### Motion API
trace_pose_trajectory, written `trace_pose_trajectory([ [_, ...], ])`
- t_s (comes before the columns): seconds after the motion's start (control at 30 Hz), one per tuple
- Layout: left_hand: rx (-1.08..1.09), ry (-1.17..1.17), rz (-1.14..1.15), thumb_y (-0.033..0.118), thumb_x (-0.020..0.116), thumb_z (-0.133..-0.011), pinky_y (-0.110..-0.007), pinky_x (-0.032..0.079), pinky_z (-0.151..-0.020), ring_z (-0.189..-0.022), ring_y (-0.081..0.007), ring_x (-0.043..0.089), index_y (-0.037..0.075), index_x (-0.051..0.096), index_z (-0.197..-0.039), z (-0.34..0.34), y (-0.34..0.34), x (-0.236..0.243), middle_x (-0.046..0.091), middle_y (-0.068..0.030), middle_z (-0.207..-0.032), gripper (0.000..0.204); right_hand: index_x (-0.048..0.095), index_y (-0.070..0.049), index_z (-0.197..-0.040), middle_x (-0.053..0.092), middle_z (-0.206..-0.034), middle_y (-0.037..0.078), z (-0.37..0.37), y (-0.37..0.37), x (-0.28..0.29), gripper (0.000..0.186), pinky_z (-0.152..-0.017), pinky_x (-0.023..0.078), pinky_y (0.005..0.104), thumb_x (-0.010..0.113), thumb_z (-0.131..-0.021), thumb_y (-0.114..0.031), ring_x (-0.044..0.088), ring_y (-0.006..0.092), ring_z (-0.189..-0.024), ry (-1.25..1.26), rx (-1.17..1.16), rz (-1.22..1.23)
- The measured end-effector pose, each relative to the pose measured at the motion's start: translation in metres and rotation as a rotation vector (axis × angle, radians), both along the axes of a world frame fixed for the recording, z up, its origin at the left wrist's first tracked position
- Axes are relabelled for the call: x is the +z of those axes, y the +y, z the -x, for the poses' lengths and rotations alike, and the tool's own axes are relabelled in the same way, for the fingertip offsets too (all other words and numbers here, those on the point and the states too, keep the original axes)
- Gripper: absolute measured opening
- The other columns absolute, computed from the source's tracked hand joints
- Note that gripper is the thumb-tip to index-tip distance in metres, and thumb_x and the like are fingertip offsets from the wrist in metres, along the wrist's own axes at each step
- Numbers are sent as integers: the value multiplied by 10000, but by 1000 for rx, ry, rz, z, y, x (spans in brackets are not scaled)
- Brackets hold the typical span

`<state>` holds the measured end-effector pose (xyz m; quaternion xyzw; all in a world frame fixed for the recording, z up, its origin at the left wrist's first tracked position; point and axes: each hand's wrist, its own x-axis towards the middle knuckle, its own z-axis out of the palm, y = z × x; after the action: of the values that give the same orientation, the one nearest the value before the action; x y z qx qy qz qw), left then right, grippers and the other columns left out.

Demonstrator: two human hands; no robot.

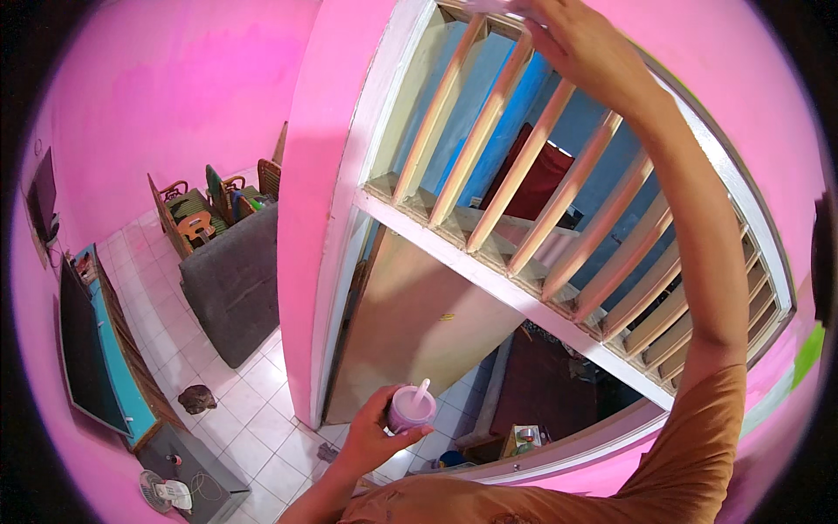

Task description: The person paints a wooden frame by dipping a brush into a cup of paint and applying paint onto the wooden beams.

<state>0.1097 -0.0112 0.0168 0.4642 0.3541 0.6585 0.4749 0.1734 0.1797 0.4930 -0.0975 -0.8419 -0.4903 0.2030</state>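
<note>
Low in the view, my left hand (378, 432) grips a small light-purple cup (410, 417) of pale contents, a white stick (422, 393) standing up in it. My right hand (572, 48) is raised to the top edge of a white-framed transom (436, 218) with a row of cream slats (532, 170). Its fingers are around a pale thing (493, 7) at the upper picture edge, too hidden to identify.
Below the transom is a beige door (401, 323). At left are a grey sofa (227, 279), wooden chairs (175, 201), a television (87, 349) on a turquoise cabinet (118, 358), a small fan (161, 493) and a dark lump (196, 399) on the tiles.
</note>
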Motion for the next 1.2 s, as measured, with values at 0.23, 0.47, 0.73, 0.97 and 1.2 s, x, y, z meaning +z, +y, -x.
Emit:
trace_pose_trajectory([
  [0.23, -13, 18, 22, 95, 887, -785, -348, 485, -1021, -1174, -187, 589, 6, 509, -1355, 0, -2, 4, 588, -100, -1254, 690, 591, 44, -1066, 546, -1075, 172, -3, -29, -3, 153, -790, 531, 433, 553, -935, -26, 627, 330, -858, 122, 132, 324],
  [0.47, -61, -13, 37, 72, 882, -777, -355, 467, -1047, -1199, -196, 583, -1, 498, -1376, -6, 2, -4, 590, -112, -1275, 716, 601, 46, -1117, 547, -1079, 174, 9, -6, 3, 215, -822, 519, 422, 551, -911, 8, 616, 316, -894, 21, 214, 147],
  [0.73, -52, -29, 28, 72, 879, -780, -357, 466, -1048, -1201, -194, 579, -3, 498, -1373, -6, 3, 3, 576, -103, -1284, 709, 608, 65, -1082, 557, -1098, 173, -27, -40, 2, 202, -816, 535, 406, 549, -893, 26, 623, 325, -916, 137, -102, 261],
  [0.97, -98, -18, 29, 73, 879, -782, -352, 467, -1048, -1197, -191, 580, 6, 503, -1368, -14, 6, 5, 572, -96, -1279, 700, 611, 60, -1048, 557, -1099, 181, -18, -28, -4, 161, -784, 542, 387, 557, -903, 15, 626, 303, -921, 68, 66, 170],
  [1.2, -96, -4, 49, 76, 879, -783, -354, 471, -1045, -1191, -189, 582, 11, 509, -1357, -13, 6, 5, 575, -92, -1275, 686, 617, 54, -1059, 554, -1100, 164, -43, -84, -19, 165, -797, 549, 356, 551, -915, 6, 617, 275, -906, 178, -243, 162],
])
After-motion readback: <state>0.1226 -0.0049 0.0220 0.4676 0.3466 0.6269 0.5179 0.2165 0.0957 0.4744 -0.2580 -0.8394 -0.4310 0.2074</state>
